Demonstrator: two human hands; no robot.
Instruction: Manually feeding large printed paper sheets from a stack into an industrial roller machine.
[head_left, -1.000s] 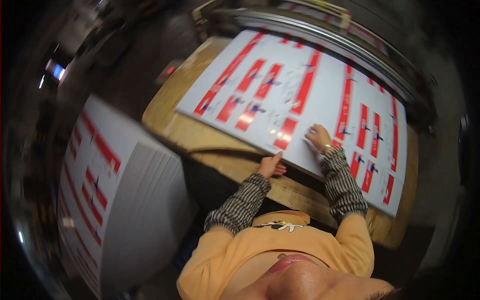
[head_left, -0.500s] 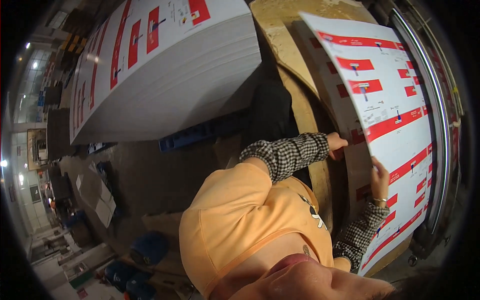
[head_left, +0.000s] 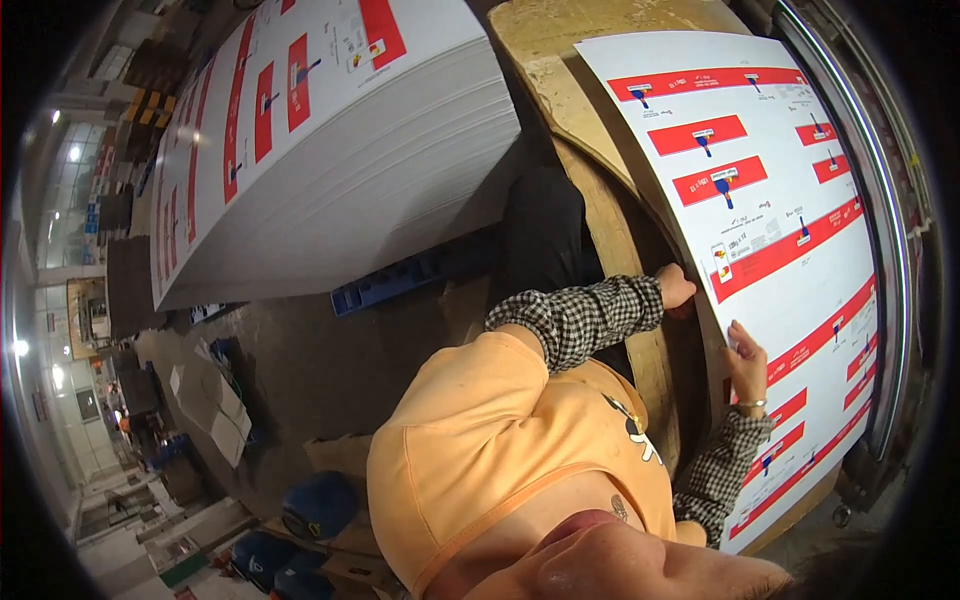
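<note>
A large white printed sheet (head_left: 790,280) with red bands and small blue figures lies over the right side. My right hand (head_left: 747,368) rests at its near-left edge, fingers apart, with nothing gripped. Left of that edge is my left hand (head_left: 677,290), its fingers curled in and partly hidden; whether it pinches anything does not show. Both forearms wear black-and-white checked sleeves. Below the sheet's left edge runs a dark gap, beside a curved yellowish-brown board (head_left: 612,235).
A tall stack of similar printed sheets (head_left: 390,150) stands at upper left above a blue pallet (head_left: 385,280). A shiny metal bar (head_left: 855,130) runs along the sheet's right side. Blue rounded objects (head_left: 320,505) and loose flat pieces (head_left: 215,405) lie on the floor at left.
The sheet's raised left edge has come down and left, so its print now faces up more fully. My right hand has let go of the edge and spread its fingers. My left hand barely moved.
</note>
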